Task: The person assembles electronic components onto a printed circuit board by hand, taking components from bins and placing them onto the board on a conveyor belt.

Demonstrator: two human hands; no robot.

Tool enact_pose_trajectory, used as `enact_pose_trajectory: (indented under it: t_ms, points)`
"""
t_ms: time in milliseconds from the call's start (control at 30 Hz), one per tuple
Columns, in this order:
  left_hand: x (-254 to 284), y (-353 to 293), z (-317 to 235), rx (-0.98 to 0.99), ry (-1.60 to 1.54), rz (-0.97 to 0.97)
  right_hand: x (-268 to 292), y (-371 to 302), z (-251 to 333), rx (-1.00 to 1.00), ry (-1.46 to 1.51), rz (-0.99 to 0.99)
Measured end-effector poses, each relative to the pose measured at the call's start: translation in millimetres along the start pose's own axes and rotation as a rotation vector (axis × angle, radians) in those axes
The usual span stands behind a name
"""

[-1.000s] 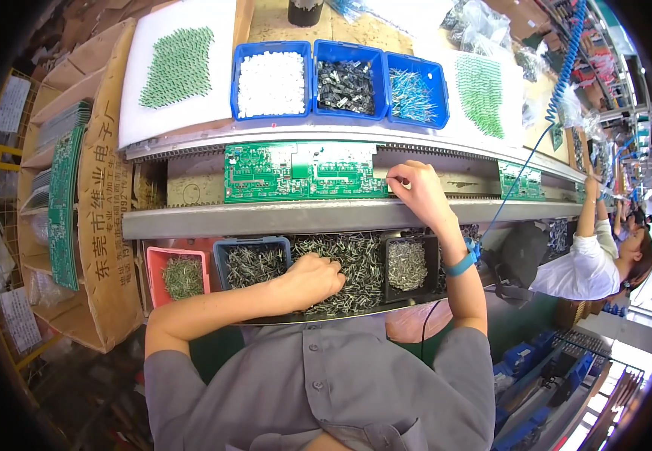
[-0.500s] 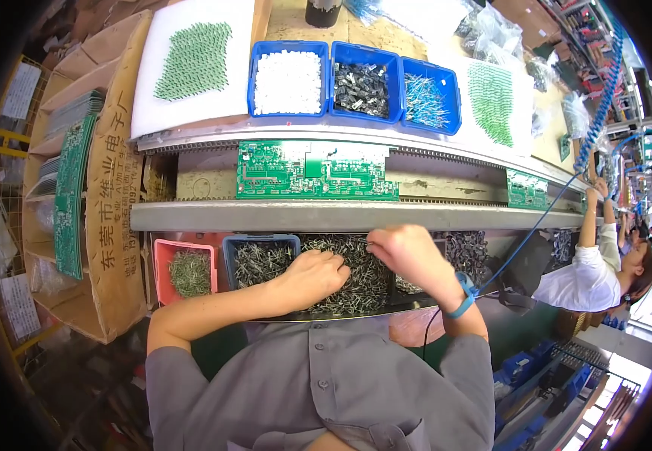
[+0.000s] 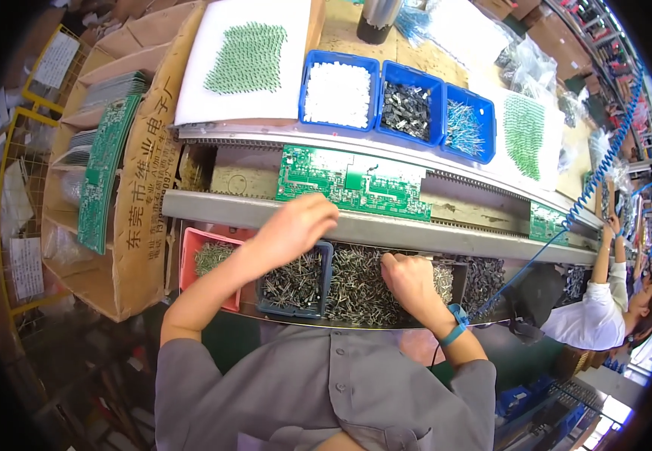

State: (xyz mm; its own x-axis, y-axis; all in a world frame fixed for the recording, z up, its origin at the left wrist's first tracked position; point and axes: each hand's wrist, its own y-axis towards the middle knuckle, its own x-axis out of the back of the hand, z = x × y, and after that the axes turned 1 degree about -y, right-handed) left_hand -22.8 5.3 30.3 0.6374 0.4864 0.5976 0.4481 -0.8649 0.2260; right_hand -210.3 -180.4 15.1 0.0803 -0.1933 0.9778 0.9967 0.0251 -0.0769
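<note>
My left hand (image 3: 301,227) hangs over the grey front rail (image 3: 213,208), at the lower left edge of a green circuit board (image 3: 397,194). Its fingers are curled together, and whatever they hold is too small to make out. My right hand (image 3: 412,283) dips into a heap of small metal-leaded components (image 3: 356,282) in a dark tray, fingers bent and pinched. What lies between those fingertips is hidden. On the right wrist sits a blue strap (image 3: 457,323) with a cord. The board lies flat between the two rails, with small parts mounted on it.
A pink bin (image 3: 189,263) and a blue-grey bin (image 3: 327,278) of leaded parts stand left of the heap. Behind the rails are blue bins (image 3: 377,94) and white foam (image 3: 191,105) with green parts. A carton (image 3: 134,278) holds boards at left. A co-worker (image 3: 585,319) works at right.
My left hand has risen from the component heap and moved forward over the front rail beside the board. My right hand has lowered into the heap. The whole view has shifted and tilted slightly.
</note>
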Motion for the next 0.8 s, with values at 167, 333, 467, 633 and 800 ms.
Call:
enact_pose_trajectory:
  t_ms: [167,333,467,633,800]
  points:
    - [26,8,31,0.081,0.035,-0.138,-1,4,14,0.088,0.231,-0.062]
    - [31,8,53,0.09,0.132,-0.193,-7,4,17,0.131,0.377,-0.038]
    - [31,12,59,0.009,0.281,-0.215,-5,5,17,0.13,0.42,-0.05]
    - [30,16,60,-0.046,0.386,-0.209,1,5,16,0.117,0.414,-0.064]
    - [27,19,61,-0.073,0.408,-0.215,3,5,15,0.103,0.382,-0.062]
